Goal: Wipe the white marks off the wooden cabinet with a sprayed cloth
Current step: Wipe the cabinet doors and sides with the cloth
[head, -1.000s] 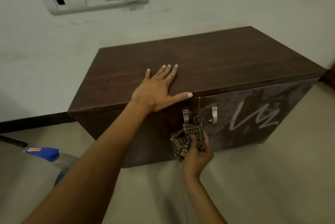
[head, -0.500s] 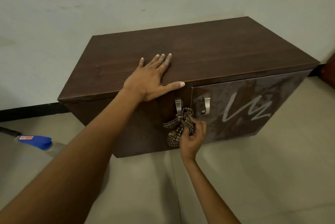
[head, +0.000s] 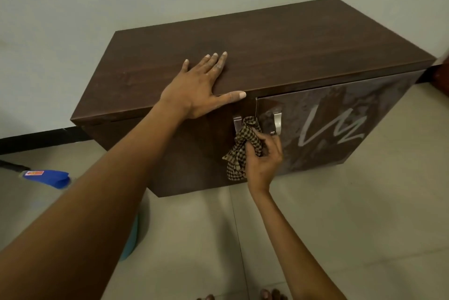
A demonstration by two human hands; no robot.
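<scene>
A low dark wooden cabinet stands on the floor against the wall. Its right door carries a white zigzag mark and a hazy white smear around it. My left hand lies flat on the cabinet top near the front edge, fingers straight, thumb along the edge. My right hand grips a bunched brown checked cloth against the door fronts, between the two metal handles and left of the zigzag mark.
A bottle with a blue cap lies on the tiled floor at the left, partly behind my left arm. A black skirting strip runs along the wall. Toes show at the bottom edge.
My right hand with the cloth has risen from below the handles to between them and shifted slightly right. My left hand stays flat on the top. The view has tilted downward.
</scene>
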